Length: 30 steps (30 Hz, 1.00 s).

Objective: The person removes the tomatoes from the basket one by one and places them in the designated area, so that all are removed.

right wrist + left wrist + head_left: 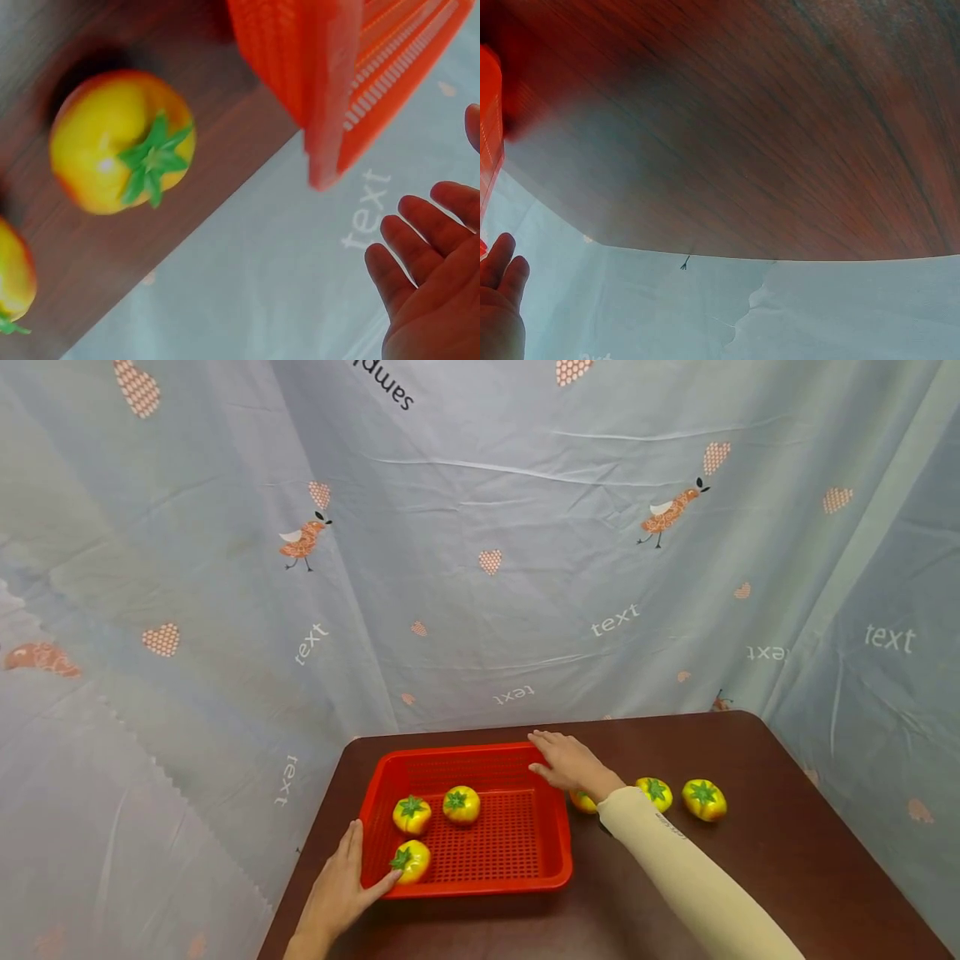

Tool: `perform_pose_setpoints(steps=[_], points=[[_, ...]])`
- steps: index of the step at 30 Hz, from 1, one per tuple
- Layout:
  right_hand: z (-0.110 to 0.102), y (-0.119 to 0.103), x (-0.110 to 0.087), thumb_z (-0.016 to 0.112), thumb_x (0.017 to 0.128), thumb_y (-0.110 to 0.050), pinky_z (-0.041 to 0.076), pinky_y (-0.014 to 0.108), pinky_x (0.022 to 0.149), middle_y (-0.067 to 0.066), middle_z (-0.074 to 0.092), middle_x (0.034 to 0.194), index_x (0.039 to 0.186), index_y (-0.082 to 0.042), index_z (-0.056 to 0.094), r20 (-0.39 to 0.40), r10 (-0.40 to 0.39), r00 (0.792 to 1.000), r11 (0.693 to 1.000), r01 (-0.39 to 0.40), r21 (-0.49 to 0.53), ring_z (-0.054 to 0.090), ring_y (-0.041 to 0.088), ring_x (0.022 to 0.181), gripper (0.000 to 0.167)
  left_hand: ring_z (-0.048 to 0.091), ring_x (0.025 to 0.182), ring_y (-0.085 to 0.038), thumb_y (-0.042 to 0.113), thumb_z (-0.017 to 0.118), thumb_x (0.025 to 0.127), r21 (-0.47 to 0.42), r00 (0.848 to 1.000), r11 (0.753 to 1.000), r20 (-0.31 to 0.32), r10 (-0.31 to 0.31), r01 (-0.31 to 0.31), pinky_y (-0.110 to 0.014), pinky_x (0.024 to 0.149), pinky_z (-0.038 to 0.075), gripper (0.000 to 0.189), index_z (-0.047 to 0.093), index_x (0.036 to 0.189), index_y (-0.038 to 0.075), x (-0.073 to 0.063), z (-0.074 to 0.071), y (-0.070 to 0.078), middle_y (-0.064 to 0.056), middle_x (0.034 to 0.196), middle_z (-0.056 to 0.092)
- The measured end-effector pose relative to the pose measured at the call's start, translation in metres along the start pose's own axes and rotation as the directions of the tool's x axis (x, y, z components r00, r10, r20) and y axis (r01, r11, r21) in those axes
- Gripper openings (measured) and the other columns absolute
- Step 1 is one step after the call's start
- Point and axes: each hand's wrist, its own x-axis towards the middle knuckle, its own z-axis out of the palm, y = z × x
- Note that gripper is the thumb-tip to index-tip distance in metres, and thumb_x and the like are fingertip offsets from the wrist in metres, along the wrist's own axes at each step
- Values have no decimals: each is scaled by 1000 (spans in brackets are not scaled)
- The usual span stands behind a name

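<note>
A red plastic basket (558, 827) with slatted walls sits on the table. Inside it, toward the left, lie three yellow tomato-like fruits (462, 807) with green star-shaped tops. My left hand (333, 889) is at the basket's front left corner, fingers extended along the outside and thumb reaching over the rim beside the nearest fruit. At the back right corner, my right hand (572, 766) is held with its fingers spread. In the right wrist view that hand (439, 274) has nothing in its palm and appears apart from the basket (330, 97).
To the right of the basket are three more such fruits: one (582, 802) partly hidden by my right wrist, one (655, 793) beside my sleeve, and one (705, 800) farther right. The dark wooden table (757, 860) ends at a grey-blue patterned curtain (525, 610).
</note>
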Motion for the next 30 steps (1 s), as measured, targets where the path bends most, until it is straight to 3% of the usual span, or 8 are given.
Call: perform_pose_setpoints(steps=[9, 23, 30], points=[[5, -29, 17, 56, 99, -37, 31, 48, 117, 14, 40, 154, 150, -6, 38, 30, -38, 999, 998, 39, -54, 38, 30, 143, 63, 48, 122, -56, 65, 62, 83, 1, 1000, 1000, 10, -12, 12, -65, 99, 42, 111, 18, 151, -11, -1, -1, 0, -35, 153, 28], [14, -56, 31, 55, 99, -39, 29, 48, 118, 9, 37, 157, 151, -10, 37, 109, -37, 993, 998, 42, -41, 35, 28, 145, 63, 48, 124, -55, 64, 63, 83, 3, 1000, 1000, -3, 10, -10, -65, 100, 41, 110, 19, 151, -10, 8, 0, 5, -33, 154, 27], [23, -74, 40, 57, 98, -40, 32, 44, 117, 8, 41, 155, 150, -10, 39, 144, -62, 988, 991, 78, -107, 37, 26, 144, 62, 46, 126, -55, 69, 59, 82, 14, 998, 999, 43, -52, 52, -65, 100, 41, 113, 17, 152, -9, 5, 3, 4, -33, 155, 24]])
